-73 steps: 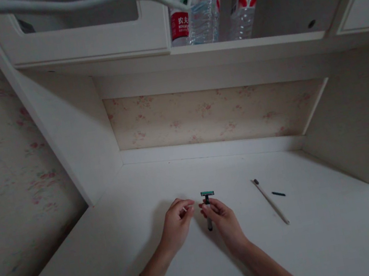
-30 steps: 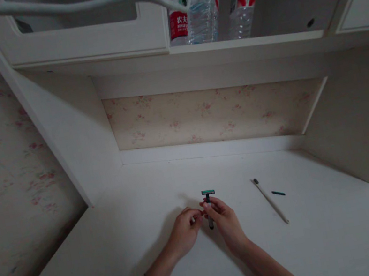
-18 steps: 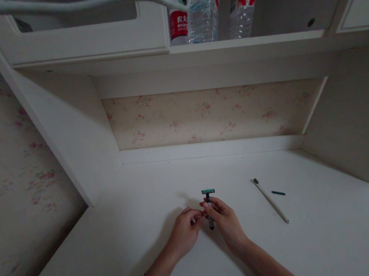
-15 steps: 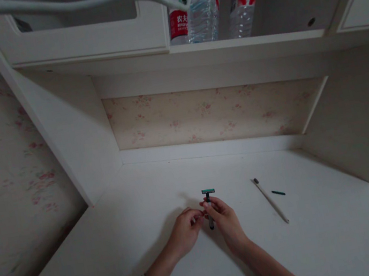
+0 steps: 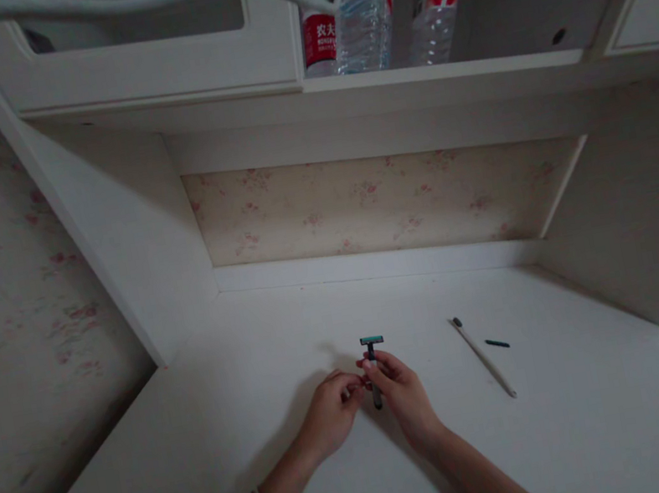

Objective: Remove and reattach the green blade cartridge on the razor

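A razor point(image 5: 376, 391) stands upright in my right hand point(image 5: 408, 398), its thumb and fingers closed round the handle. The razor's wide head, with a green strip, points away from me. Just to its left, my left hand point(image 5: 329, 416) is closed in a pinch beside the right fingertips. Whatever lies between the left fingers, if anything, is too small and hidden to make out. To the right on the white desk lie a toothbrush point(image 5: 484, 358) with a pale handle and dark bristles, and a short dark green strip point(image 5: 497, 343).
The white desk point(image 5: 292, 321) meets a back panel and side walls. Overhead, a cabinet shelf point(image 5: 439, 74) holds several plastic bottles point(image 5: 364, 28). A pale cable point(image 5: 147, 5) crosses the upper left. Floral wallpaper point(image 5: 25, 292) covers the left wall.
Both hands and the razor hold nearly the same pose. The view has shifted very slightly.
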The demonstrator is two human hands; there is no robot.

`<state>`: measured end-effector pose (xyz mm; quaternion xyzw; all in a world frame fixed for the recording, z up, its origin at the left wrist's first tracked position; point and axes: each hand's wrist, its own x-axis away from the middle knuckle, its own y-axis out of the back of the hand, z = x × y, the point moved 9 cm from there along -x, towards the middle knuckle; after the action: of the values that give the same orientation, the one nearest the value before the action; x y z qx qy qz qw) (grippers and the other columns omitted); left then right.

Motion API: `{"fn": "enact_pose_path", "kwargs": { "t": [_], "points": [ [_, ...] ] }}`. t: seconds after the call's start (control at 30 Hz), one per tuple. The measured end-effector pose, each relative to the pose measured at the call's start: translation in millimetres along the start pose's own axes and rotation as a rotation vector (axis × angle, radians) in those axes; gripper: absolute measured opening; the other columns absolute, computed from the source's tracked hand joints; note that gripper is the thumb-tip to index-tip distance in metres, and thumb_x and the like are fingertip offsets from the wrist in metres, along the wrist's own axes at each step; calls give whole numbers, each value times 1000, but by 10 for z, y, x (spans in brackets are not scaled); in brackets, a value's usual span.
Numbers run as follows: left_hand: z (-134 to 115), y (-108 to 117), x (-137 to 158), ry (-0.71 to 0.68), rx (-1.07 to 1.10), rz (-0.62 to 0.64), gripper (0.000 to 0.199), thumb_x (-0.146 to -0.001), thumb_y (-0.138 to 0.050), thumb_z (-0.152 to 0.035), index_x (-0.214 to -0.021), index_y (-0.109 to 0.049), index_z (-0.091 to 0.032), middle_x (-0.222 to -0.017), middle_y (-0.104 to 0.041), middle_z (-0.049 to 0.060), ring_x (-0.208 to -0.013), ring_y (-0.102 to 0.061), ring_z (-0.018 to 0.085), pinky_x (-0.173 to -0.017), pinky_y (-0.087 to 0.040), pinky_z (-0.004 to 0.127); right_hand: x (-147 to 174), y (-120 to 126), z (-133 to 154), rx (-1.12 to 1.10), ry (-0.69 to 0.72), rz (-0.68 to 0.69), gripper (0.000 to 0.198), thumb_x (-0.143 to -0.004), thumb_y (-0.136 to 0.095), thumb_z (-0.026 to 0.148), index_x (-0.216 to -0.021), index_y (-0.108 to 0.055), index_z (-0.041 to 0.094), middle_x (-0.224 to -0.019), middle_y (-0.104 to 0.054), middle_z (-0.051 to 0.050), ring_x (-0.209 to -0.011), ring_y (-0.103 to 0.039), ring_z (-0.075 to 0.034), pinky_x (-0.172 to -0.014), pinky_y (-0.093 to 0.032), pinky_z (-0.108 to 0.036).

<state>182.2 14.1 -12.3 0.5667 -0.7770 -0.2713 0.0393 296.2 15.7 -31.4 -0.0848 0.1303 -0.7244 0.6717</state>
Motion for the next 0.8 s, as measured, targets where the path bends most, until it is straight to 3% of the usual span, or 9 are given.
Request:
{"fn": "enact_pose_path", "kwargs": {
  "t": [0.43, 0.6, 0.8],
  "points": [
    [81, -26, 0, 24, -1, -5, 20, -82, -50, -21, -92, -67, -18, -87, -62, 4, -79, -56, 16, -71, -42, 26, -67, 103, 40, 118, 66, -35, 39, -76, -67, 47, -101, -64, 17, -89, -67, -7, -71, -60, -18, -64, -49, -29],
    [102, -9, -2, 41, -21, -3, 22, -83, -49, -25, -92, -67, -17, -84, -61, 4, -73, -55, 15, -67, -42, 25, -248, 622, 327, 419, 276, -250, 40, -78, -61, 50, -102, -66, 18, -100, -62, -7, -78, -62, -19, -63, -50, -29],
    [105, -20, 7, 55, -27, 4, 22, -83, -49, -25, -93, -67, -16, -83, -61, 4, -73, -55, 15, -67, -42, 24, -365, 1320, 695, 931, 323, -471, 47, -81, -51, 52, -105, -66, 15, -96, -65, -9, -76, -64, -21, -64, -48, -30]
  ]
}}
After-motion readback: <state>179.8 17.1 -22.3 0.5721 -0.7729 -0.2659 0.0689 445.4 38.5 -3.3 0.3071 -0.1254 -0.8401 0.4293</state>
